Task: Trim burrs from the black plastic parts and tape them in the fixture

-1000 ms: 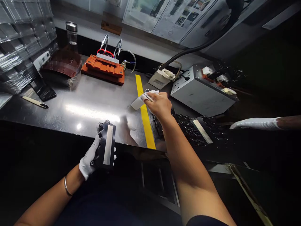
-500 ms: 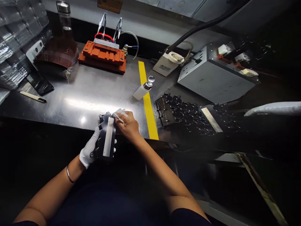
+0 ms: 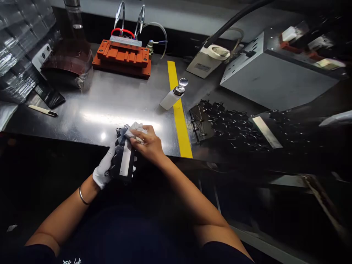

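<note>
Left hand (image 3: 106,167): white-gloved, wrapped around the back of the black moulded housing (image 3: 118,157), probably to leave the face with the metal strip (image 3: 125,161) exposed.
Black moulded housing: held tilted by the worktop's (image 3: 121,101) near edge.
Right hand (image 3: 147,143): bare, half closed, pinching a crumpled white wipe (image 3: 136,131) against the strip's upper end.
Dispenser bottle (image 3: 171,99): beside yellow tape (image 3: 183,126), with lid flipped up, likely for quick wetting.
White wipe, versus half a second ago: shifted from the housing's upper right corner onto the strip.

A white-gloved left hand (image 3: 103,169) grips a silver-striped, black rectangular part (image 3: 117,164) as a bare right hand (image 3: 150,146) presses crumpled white tissue (image 3: 136,131) to it (silver-capped white bottle (image 3: 169,99) nearby).
</note>
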The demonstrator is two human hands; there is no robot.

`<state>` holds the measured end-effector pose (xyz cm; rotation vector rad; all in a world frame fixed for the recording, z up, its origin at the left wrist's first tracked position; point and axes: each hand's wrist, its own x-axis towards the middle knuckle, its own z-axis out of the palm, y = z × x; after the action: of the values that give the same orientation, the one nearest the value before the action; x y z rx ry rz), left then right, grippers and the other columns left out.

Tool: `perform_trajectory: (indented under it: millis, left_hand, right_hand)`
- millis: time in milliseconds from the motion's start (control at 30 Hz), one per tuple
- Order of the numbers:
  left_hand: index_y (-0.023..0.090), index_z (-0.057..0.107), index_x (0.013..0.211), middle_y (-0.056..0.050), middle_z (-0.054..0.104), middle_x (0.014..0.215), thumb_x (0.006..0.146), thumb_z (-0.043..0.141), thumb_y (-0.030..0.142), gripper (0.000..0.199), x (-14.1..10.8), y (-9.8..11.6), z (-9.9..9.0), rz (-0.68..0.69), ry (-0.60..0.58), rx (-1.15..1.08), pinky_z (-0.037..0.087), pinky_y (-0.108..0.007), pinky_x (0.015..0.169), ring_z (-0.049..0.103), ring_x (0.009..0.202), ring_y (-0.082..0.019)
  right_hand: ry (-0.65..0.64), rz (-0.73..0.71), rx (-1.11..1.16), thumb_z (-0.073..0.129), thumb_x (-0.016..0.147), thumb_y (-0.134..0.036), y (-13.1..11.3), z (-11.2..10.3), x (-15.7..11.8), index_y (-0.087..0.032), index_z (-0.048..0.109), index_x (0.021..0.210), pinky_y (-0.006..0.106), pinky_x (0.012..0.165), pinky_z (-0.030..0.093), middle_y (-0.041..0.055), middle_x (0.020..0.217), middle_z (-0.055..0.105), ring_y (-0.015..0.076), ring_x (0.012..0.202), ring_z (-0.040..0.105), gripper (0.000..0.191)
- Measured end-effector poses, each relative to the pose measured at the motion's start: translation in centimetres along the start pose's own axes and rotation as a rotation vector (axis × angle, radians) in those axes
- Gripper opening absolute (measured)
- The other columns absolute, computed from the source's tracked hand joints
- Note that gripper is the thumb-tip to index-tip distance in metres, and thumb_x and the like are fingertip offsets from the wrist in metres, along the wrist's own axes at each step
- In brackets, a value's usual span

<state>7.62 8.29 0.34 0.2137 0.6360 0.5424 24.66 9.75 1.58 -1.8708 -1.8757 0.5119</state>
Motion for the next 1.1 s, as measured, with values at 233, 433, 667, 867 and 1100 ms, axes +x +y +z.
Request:
perform_trajectory:
  millis: [233,433,667,867,1100]
  left_hand:
    - [0.016,0.056,0.128,-0.013,0.070,0.100,0.090,0.027,0.065,0.069,0.0,0.3,-0.3,0.017,-0.005,-0.016,0.055,-0.036,0.071,0.068,0.075,-0.022]
    - [0.015,0.055,0.128,-0.012,0.070,0.098,0.090,0.023,0.066,0.072,0.1,0.1,-1.0,0.041,-0.031,-0.035,0.055,-0.036,0.075,0.068,0.078,-0.023]
    - [0.013,0.056,0.125,-0.016,0.070,0.102,0.085,0.027,0.072,0.077,0.3,0.0,-2.0,0.020,-0.057,0.073,0.057,-0.040,0.066,0.069,0.074,-0.026]
    - [0.013,0.056,0.125,-0.018,0.069,0.105,0.083,0.026,0.075,0.080,0.5,-0.1,-2.6,0.030,-0.139,0.057,0.057,-0.044,0.063,0.069,0.077,-0.029]
    - [0.008,0.061,0.114,-0.018,0.069,0.102,0.083,0.031,0.074,0.079,0.3,0.0,-2.9,-0.026,-0.169,0.030,0.057,-0.041,0.062,0.068,0.076,-0.027]
  right_hand:
    - [-0.103,-0.102,0.014,0.065,0.079,-0.043,-1.0,-0.4,-0.3,-0.038,0.065,0.119,0.030,0.082,0.053,0.0023,0.130,0.049,0.0182,0.092,0.063,0.040]
    - [-0.097,-0.119,-0.013,0.067,0.079,-0.044,-1.2,-0.2,-0.8,-0.037,0.064,0.121,0.030,0.079,0.053,0.0036,0.131,0.049,0.0185,0.090,0.064,0.043]
    - [0.026,-0.029,-0.008,0.063,0.082,-0.045,-0.8,-0.2,-0.1,-0.035,0.065,0.119,0.033,0.081,0.053,0.0054,0.123,0.052,0.0188,0.088,0.064,0.038]
    - [0.047,0.022,0.048,0.061,0.083,-0.043,0.8,-0.4,1.8,-0.033,0.067,0.116,0.033,0.082,0.053,0.0058,0.115,0.057,0.0203,0.093,0.064,0.035]
    - [0.214,0.168,-0.085,0.068,0.077,-0.046,4.7,-2.2,4.2,-0.027,0.064,0.121,0.040,0.088,0.049,0.0108,0.134,0.051,0.0279,0.107,0.059,0.048]
